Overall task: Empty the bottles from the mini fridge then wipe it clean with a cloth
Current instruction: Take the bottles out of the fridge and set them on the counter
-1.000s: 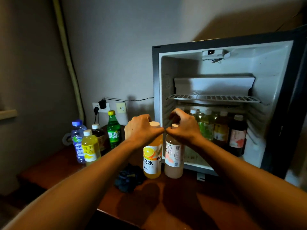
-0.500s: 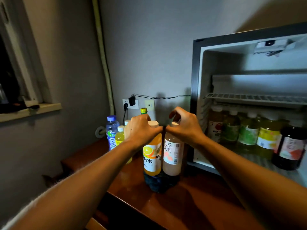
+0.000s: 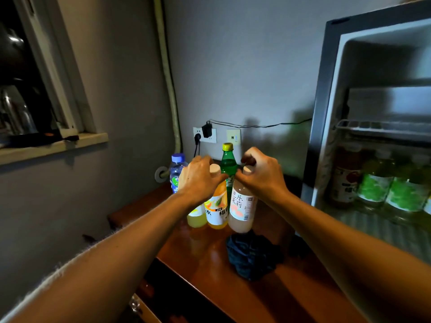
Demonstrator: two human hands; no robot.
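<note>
My left hand (image 3: 198, 177) grips the neck of an orange juice bottle (image 3: 218, 213), and my right hand (image 3: 261, 173) grips the neck of a pale pink drink bottle (image 3: 241, 210). Both bottles hang side by side over the wooden table (image 3: 210, 264), close to a green soda bottle (image 3: 228, 162), a blue-capped water bottle (image 3: 177, 169) and a yellow drink bottle (image 3: 197, 217). A dark crumpled cloth (image 3: 253, 255) lies on the table just in front of them. The open mini fridge (image 3: 326, 113) at the right holds several bottles (image 3: 373, 185) on its lower shelf.
A wall socket with a black plug and cable (image 3: 205, 134) sits behind the bottles. A pipe (image 3: 168, 78) runs down the wall corner. A window sill (image 3: 53, 146) juts out at the left. The fridge's wire shelf (image 3: 382, 127) is bare.
Both hands have carried the two bottles left, away from the fridge and past the cloth, up to the group of bottles by the wall. The view has turned left.
</note>
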